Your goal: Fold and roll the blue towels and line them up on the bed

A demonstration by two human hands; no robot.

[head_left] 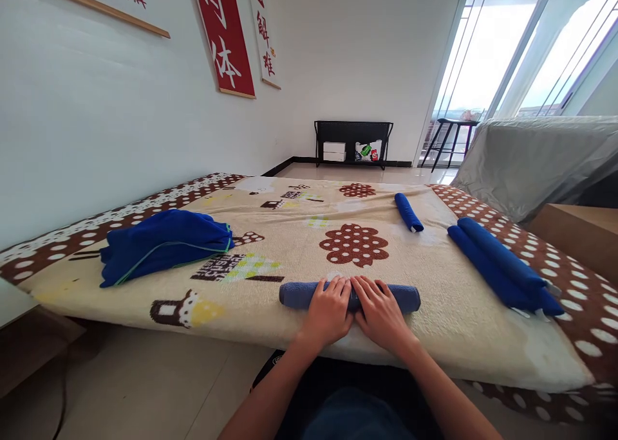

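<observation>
White walls (367, 54) carry hanging scrolls (229, 47) with Chinese characters, one red with white lettering. A black rack (354, 132) stands against the far wall on a glossy pale floor (294, 171). To the right, bright daylight enters through tall glass doors (497, 47), near a dark stool (456, 131) and plastic-draped furniture (531, 157).

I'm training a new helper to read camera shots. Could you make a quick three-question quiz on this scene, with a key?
1. What do the left hand and right hand rest on?
a) a white box
b) a rolled towel
c) a stool

2. True or false: the crumpled cloth lies left of that towel.

3. Fill the gap: the brown border of the blanket has white ____.

Key: 1 b; 2 true; 3 dots
</observation>
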